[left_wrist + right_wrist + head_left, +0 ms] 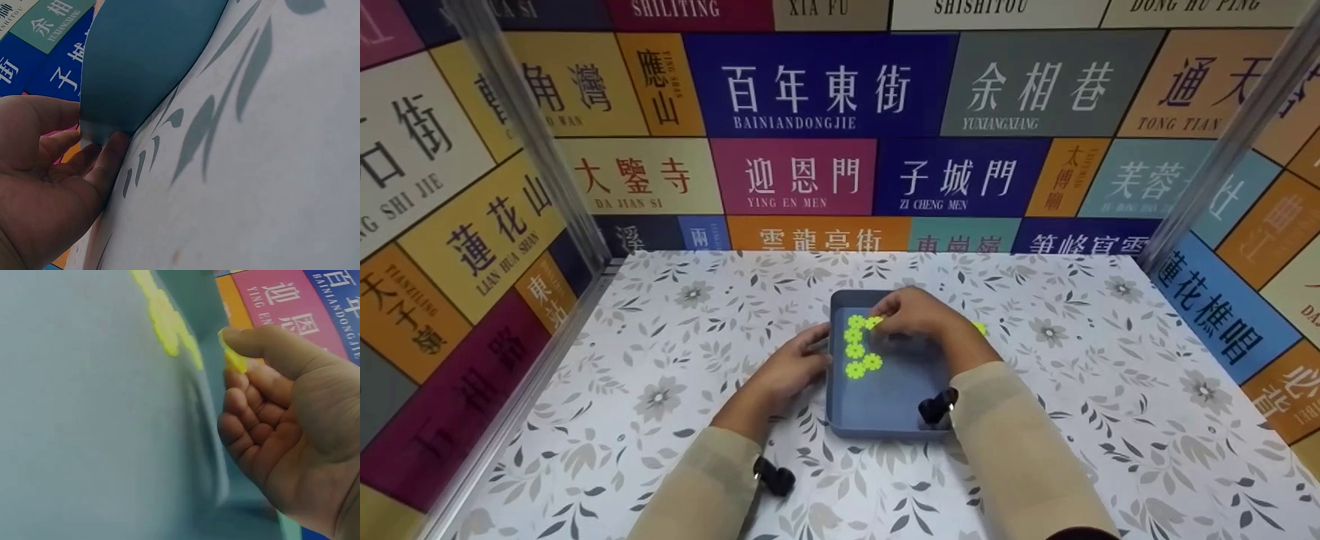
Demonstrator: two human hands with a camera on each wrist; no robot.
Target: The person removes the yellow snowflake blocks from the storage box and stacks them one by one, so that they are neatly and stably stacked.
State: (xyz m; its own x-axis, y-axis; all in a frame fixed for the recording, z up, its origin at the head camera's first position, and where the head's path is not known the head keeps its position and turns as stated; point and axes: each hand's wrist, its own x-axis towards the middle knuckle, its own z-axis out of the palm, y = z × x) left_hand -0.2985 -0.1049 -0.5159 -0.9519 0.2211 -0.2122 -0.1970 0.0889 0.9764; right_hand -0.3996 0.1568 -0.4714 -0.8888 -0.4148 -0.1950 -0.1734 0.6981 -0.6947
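A blue-grey rectangular tray (889, 405) lies on the patterned tabletop. My left hand (787, 369) holds it at its left side; in the left wrist view, its fingers (114, 153) touch the tray wall (146, 56). Over the tray, my right hand (919, 319) pinches a small yellow-green flower-shaped piece (235, 360) between thumb and forefinger. Several matching flower pieces (854, 350) lie along the left part of the tray floor, and some show in the right wrist view as a yellow cluster (164, 323). The tray's upper right part is hidden behind my right hand.
Something yellow-green (979, 328) peeks out beyond my right forearm, mostly hidden. The white tabletop (675, 337) has a leaf and flower print. Panels with Chinese lettering (817, 82) stand behind and at both sides. Small black devices (775, 476) sit at both wrists.
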